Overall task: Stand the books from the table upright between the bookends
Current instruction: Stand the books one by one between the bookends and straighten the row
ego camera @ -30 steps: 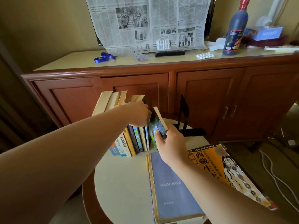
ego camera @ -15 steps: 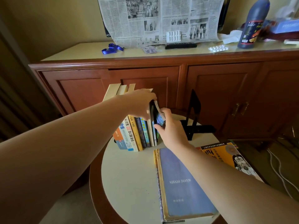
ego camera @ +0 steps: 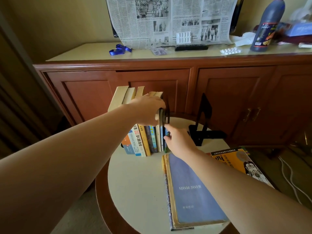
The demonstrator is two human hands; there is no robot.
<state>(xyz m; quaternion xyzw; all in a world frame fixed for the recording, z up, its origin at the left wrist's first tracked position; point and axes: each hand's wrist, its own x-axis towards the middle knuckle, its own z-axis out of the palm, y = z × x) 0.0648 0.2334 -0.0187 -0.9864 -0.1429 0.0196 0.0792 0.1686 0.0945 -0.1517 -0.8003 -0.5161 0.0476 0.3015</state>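
Round and cream-topped, the table (ego camera: 135, 183) stands before a wooden cabinet (ego camera: 228, 92). Left hand (ego camera: 148, 110) lies loosely curled over the top of the upright row of books (ego camera: 145, 139), steadying it. Right hand (ego camera: 179, 141) presses the newest thin book (ego camera: 166, 142) into the row's end, fingers flat, gripping nothing firmly. Black bookend (ego camera: 202, 122) stands well apart; released early, the row could topple rightward. Blue book (ego camera: 192, 191) and yellow book (ego camera: 236, 162) lie flat nearby.

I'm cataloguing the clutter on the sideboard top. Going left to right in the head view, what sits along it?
blue ribbon → small plastic packet → black remote → pill blister → dark bottle
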